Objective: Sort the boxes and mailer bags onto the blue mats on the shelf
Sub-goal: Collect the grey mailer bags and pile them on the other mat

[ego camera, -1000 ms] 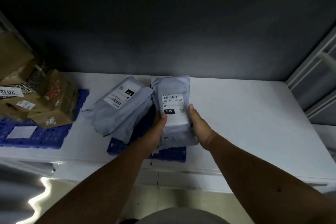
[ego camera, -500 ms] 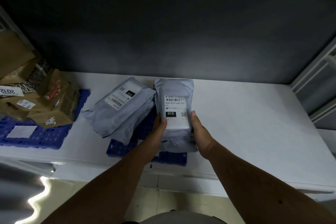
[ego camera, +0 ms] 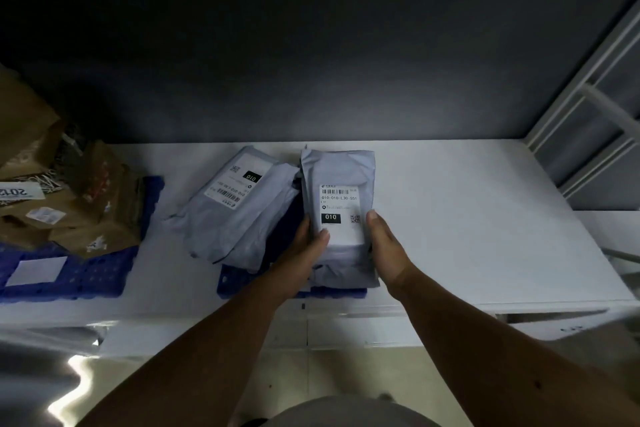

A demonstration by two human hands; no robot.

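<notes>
While left hand [ego camera: 304,250] and right hand [ego camera: 382,246] grip it — grey mailer bag [ego camera: 337,204], crinkled, white "010" label.

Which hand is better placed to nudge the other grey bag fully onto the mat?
Left. The left hand sits right beside that bag; the right hand is across the held bag.

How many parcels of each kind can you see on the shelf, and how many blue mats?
Grey mailer bags: 2, the held bag and the lying bag
Brown cardboard boxes: a pile, at least 3; exact count unclear
Blue mats: 2, left mat, middle mat
Total: at least 7
</notes>
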